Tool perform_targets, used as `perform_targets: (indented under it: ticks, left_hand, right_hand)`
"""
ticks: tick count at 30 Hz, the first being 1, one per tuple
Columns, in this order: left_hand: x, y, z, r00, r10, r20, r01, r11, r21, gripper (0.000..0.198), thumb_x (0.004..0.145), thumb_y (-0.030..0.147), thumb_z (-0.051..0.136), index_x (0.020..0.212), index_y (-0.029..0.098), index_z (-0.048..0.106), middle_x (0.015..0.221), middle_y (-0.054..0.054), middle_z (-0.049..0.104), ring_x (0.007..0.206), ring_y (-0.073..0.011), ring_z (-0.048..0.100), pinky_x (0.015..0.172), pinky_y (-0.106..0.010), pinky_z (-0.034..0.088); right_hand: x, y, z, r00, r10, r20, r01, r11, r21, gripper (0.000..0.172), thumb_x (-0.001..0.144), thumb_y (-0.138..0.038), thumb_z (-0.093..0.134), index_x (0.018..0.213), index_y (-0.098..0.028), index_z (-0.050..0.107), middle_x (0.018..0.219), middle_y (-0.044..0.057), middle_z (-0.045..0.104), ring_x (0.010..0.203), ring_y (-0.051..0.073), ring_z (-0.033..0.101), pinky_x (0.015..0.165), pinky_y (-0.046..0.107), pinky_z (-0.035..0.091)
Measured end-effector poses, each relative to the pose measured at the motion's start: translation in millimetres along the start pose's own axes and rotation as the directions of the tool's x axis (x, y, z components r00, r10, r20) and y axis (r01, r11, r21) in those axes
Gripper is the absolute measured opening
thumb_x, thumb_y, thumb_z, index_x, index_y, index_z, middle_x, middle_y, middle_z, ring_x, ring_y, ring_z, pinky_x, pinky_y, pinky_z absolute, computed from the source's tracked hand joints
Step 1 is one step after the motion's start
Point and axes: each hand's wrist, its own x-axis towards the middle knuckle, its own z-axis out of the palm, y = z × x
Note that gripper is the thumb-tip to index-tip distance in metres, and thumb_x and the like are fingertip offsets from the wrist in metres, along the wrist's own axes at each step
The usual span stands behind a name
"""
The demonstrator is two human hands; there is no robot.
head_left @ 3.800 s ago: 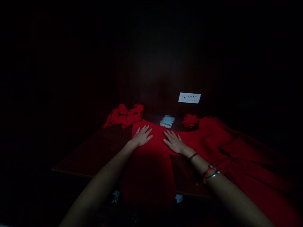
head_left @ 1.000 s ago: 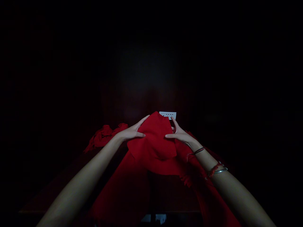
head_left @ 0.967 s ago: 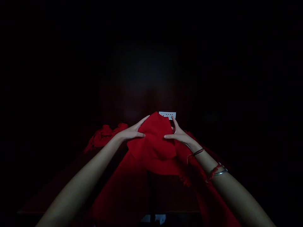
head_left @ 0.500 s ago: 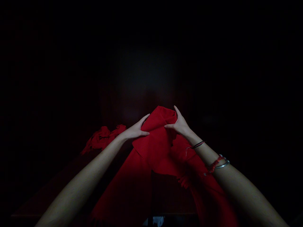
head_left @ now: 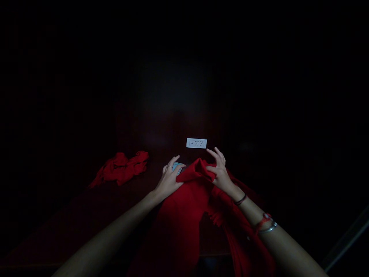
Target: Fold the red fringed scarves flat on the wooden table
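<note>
A large red cloth (head_left: 184, 207) with fringed edges hangs over the near table edge, its upper part bunched between my hands. My left hand (head_left: 170, 179) is closed at the cloth's left side, with a ring on one finger. A small light-blue object (head_left: 177, 167) shows between its thumb and fingers, partly hidden. My right hand (head_left: 220, 171) holds the cloth's right side by the thumb, other fingers raised apart. The fold between the hands stands up with an opening facing me.
A white power socket panel (head_left: 196, 143) lies just beyond the hands. Another crumpled red cloth (head_left: 123, 167) with fringe rests on the dark table (head_left: 86, 227) at the left. The surroundings are very dark.
Both hands and the bunched cloth have come nearer to me and lower. The socket panel and the light-blue object now show; the cloth's top is smaller and more bunched.
</note>
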Motion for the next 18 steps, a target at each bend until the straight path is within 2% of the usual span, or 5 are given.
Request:
perform_targets:
  ticks: [6, 9, 12, 14, 18]
  left_hand:
    - [-8.1, -14.1, -13.1, 0.993, 0.12, 0.0, -0.119, 0.988, 0.094, 0.073, 0.061, 0.042, 0.058, 0.123, 0.022, 0.026, 0.135, -0.01, 0.001, 0.12, -0.0321, 0.002, 0.092, -0.05, 0.008]
    - [-15.0, -35.2, -7.2, 1.0, 0.013, -0.016, -0.013, 1.0, 0.003, 0.065, 0.071, 0.042, 0.046, 0.127, 0.022, 0.018, 0.135, -0.009, 0.003, 0.121, -0.0282, 0.003, 0.093, -0.048, 0.011]
    - [-16.9, -61.3, 16.7, 0.964, -0.261, -0.047, 0.253, 0.958, -0.131, 0.043, 0.082, 0.034, 0.029, 0.122, 0.018, 0.03, 0.131, -0.01, 0.022, 0.119, -0.023, 0.018, 0.092, -0.042, 0.02]
    - [-13.4, -73.5, 39.6, 0.932, -0.361, 0.04, 0.36, 0.907, -0.217, 0.035, 0.082, 0.03, 0.03, 0.11, 0.016, 0.045, 0.117, -0.01, 0.042, 0.109, -0.0204, 0.037, 0.089, -0.037, 0.028]
    - [1.2, -70.3, 88.1, 0.927, -0.234, 0.292, 0.339, 0.856, -0.391, 0.021, 0.075, 0.023, 0.044, 0.091, 0.016, 0.056, 0.095, -0.006, 0.057, 0.092, -0.0172, 0.05, 0.082, -0.029, 0.036]
  right_hand:
    - [-0.7, -2.4, -0.4, 0.998, -0.036, 0.042, 0.041, 0.992, -0.117, 0.009, 0.066, -0.026, 0.054, 0.07, -0.023, 0.062, 0.135, -0.005, 0.009, 0.121, 0.032, 0.001, 0.093, 0.054, 0.008]
    - [5.2, 2.0, -3.3, 0.998, -0.026, 0.064, 0.034, 0.992, -0.118, 0.01, 0.066, -0.024, 0.054, 0.07, -0.022, 0.063, 0.136, -0.004, 0.009, 0.121, 0.032, 0.0, 0.092, 0.056, 0.007]
    - [13.9, 10.4, -12.4, 0.997, 0.002, 0.075, 0.005, 0.996, -0.088, 0.009, 0.065, -0.024, 0.054, 0.067, -0.021, 0.063, 0.136, -0.005, 0.007, 0.121, 0.032, -0.001, 0.092, 0.056, 0.009]
    - [18.1, 19.5, -22.5, 0.995, 0.032, 0.091, -0.029, 0.999, -0.04, 0.01, 0.065, -0.026, 0.055, 0.065, -0.02, 0.062, 0.135, -0.005, 0.01, 0.121, 0.031, 0.001, 0.093, 0.053, 0.011]
    - [12.7, 44.7, -49.3, 0.976, 0.187, 0.108, -0.198, 0.975, 0.105, 0.031, 0.062, -0.032, 0.059, 0.092, -0.023, 0.058, 0.13, 0.001, 0.026, 0.121, 0.027, 0.012, 0.095, 0.046, 0.019]
